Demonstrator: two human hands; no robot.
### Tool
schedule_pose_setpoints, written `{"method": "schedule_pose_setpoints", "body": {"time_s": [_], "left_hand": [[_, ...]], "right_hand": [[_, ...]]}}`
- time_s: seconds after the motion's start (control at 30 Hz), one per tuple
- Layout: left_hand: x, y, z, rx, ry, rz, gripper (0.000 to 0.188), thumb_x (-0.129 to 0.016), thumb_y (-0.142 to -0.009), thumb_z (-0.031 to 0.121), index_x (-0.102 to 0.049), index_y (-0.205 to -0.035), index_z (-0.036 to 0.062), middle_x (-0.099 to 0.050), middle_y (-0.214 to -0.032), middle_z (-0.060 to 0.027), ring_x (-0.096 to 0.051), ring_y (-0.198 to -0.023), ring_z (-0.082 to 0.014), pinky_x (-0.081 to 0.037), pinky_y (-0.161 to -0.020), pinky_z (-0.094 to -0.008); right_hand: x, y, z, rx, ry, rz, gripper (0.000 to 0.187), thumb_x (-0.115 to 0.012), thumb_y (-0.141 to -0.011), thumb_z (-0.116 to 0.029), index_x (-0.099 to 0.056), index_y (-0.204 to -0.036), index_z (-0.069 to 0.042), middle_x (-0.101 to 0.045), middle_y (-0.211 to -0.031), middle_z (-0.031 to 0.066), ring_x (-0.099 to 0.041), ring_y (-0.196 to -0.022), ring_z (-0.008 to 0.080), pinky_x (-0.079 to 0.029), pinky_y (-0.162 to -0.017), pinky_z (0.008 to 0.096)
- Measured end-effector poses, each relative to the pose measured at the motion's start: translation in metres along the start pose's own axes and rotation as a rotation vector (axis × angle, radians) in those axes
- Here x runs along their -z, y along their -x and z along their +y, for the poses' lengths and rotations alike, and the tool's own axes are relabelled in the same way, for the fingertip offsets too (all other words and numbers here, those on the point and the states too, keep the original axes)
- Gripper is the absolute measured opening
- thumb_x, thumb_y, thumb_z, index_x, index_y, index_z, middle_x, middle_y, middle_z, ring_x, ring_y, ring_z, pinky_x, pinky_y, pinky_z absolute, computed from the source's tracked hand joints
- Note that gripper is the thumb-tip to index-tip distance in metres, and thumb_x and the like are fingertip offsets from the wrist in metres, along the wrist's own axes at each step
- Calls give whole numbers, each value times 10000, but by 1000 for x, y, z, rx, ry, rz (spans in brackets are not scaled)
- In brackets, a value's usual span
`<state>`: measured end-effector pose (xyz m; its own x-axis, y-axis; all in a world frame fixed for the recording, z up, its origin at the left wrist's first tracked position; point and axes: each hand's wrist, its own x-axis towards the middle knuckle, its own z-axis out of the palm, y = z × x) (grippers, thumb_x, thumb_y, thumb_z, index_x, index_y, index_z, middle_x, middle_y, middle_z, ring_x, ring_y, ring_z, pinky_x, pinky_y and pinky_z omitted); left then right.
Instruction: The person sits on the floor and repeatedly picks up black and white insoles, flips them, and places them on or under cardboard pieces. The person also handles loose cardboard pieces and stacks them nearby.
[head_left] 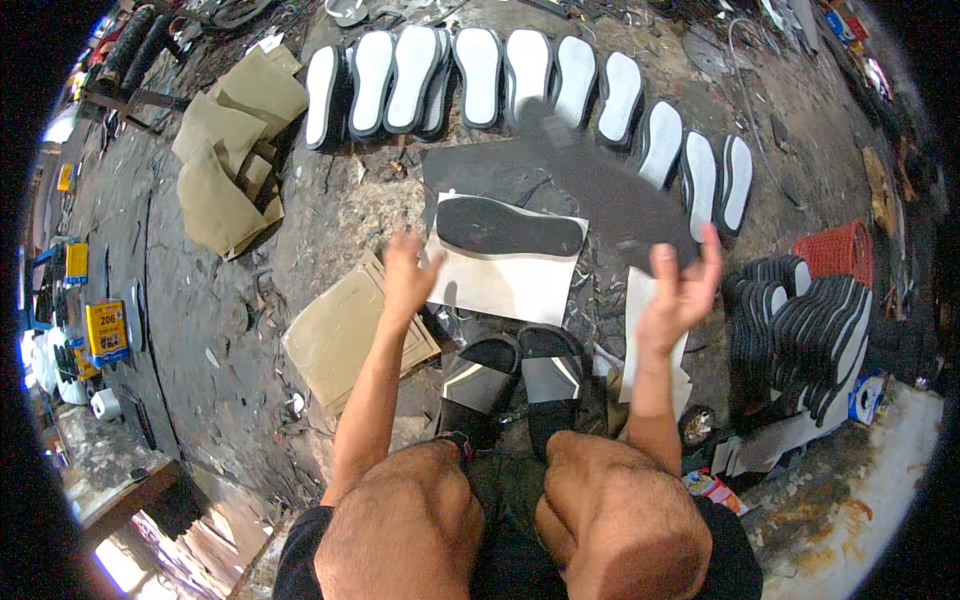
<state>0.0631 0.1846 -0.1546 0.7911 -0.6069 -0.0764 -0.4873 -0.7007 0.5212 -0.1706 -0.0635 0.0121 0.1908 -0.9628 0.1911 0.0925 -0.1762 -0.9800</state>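
My left hand (408, 272) is raised with its fingers apart, over the left edge of a white sheet (500, 283). A black sole-shaped piece (510, 227) lies across that sheet. To the right, my right hand (678, 300) has thumb and fingers spread. Just beyond its fingertips a larger-looking dark sole-shaped piece (625, 195) is smeared by motion; whether it still touches the fingers is hard to tell. Beneath it a flat black sheet (470, 167) rests on the floor. A white strip (640, 335) lies below my right hand.
White-topped soles (480, 75) form an arc at the far side. Tan sheets (235, 130) lie far left; a tan stack (340, 330) is beside my left forearm. Stacked dark soles (800, 320) and a red basket (838, 250) stand right. My sandalled feet (550, 365) are close to the white sheet.
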Motion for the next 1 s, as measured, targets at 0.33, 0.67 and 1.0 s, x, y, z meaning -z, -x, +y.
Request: {"method": "schedule_pose_setpoints", "body": {"time_s": [0.33, 0.67, 1.0], "left_hand": [[27, 13, 90, 497, 1385, -247, 704, -650, -941, 128, -343, -1562, 3, -591, -1391, -212, -633, -1144, -263, -540, -926, -386], [-36, 28, 124, 22, 136, -97, 768, -799, -803, 338, -497, -1423, 0, -476, -1463, -242, -482, -1267, -404, -407, -1098, -484], [-63, 55, 116, 997, 1431, 191, 354, -751, -868, -1, -592, -1179, 56, -681, -1097, -74, -665, -949, -209, -537, -692, -335]], "right_hand": [[80, -21, 34, -54, 86, 226, 544, -735, -895, -10, -535, -1400, -25, -560, -1365, 137, -555, -1198, 214, -424, -1058, 352], [74, -28, 35, -75, 34, 229, 506, -740, -900, -51, -569, -1376, -45, -595, -1298, 121, -588, -1123, 217, -452, -1013, 348], [70, -32, 52, -250, -188, 116, 444, -726, -919, -31, -569, -1334, -16, -673, -1225, 121, -641, -1087, 205, -521, -940, 348]]}}
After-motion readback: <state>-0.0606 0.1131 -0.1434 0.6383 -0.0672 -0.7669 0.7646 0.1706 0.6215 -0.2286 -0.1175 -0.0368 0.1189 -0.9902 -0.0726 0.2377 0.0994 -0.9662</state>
